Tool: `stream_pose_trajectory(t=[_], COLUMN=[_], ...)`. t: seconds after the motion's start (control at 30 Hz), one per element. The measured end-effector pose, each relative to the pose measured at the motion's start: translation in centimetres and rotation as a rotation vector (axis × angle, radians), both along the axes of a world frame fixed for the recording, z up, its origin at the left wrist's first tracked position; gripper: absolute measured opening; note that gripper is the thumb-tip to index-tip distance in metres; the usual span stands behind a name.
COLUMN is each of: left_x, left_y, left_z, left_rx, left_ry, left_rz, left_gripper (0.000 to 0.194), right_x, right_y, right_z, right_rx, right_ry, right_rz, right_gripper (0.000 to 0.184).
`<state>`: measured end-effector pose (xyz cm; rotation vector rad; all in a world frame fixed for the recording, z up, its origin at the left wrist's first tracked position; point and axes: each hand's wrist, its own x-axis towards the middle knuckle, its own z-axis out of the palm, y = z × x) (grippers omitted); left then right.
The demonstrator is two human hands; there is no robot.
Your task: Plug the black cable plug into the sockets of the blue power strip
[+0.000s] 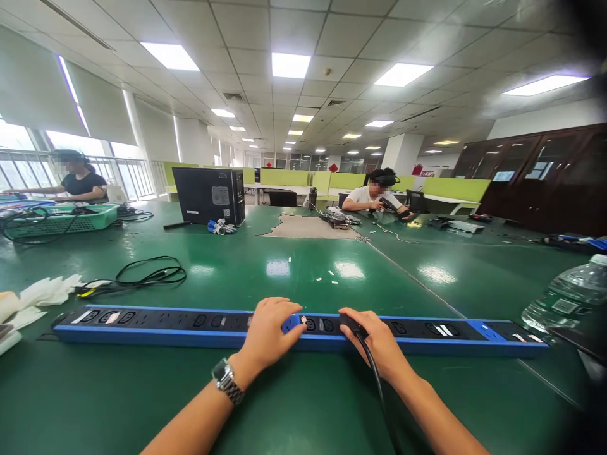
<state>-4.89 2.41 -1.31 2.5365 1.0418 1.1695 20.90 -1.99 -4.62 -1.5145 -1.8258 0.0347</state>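
Observation:
A long blue-and-black power strip (222, 321) lies across the green table, with a row of sockets along its top. My left hand (268, 332) rests over its middle, thumb and fingers apart, with a blue section of the strip showing between them. A watch is on that wrist. Just to the right, my right hand (374, 344) is closed round a black power plug (351, 323) at the sockets. Its black cable (377, 379) runs down toward me. My fingers partly hide the plug, so I cannot tell whether it sits in a socket.
A coiled black cable (156, 273) and a green basket (71, 218) of cables lie on the left. Behind them stands a black computer case (208, 196). A water bottle (566, 294) is at the right. One person (377, 196) works across the table, another (78, 180) at far left.

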Motion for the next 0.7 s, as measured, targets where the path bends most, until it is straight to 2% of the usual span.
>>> stream_pose_trajectory(t=[0.1,0.17,0.27,0.37,0.43,0.5,0.57,0.7], left_x=[3.2,5.3,8.3,10.8,11.5,11.1,9.4,3.3], left_y=[-0.6,-0.9,-1.0,-1.0,-1.0,-1.1,-1.1,-0.4], left_z=[0.6,0.7,0.1,-0.7,-0.6,-0.1,0.5,0.5], left_rx=[-0.005,-0.015,-0.035,-0.055,-0.047,-0.01,0.019,-0.029], left_ry=[-0.001,0.059,0.198,0.235,0.148,-0.007,-0.154,-0.262], left_rz=[-0.115,-0.188,-0.205,-0.133,-0.113,-0.106,-0.086,0.002], left_gripper=[0.036,0.046,0.053,0.034,0.031,0.034,0.036,0.032], right_x=[0.1,0.5,1.1,1.5,1.5,1.3,1.1,0.8], right_y=[-0.2,-0.5,-0.7,-0.7,-0.5,-0.5,-0.6,-0.8], right_z=[-1.3,-2.5,-4.1,-4.8,-4.8,-4.6,-4.2,-3.8], right_rx=[0.053,0.096,0.121,0.087,0.062,0.038,0.012,-0.037], right_ry=[-0.131,-0.225,-0.352,-0.425,-0.443,-0.445,-0.433,-0.377], right_rz=[-0.07,-0.156,-0.268,-0.317,-0.333,-0.339,-0.348,-0.356], right_gripper=[0.045,0.065,0.085,0.074,0.067,0.066,0.071,0.078])
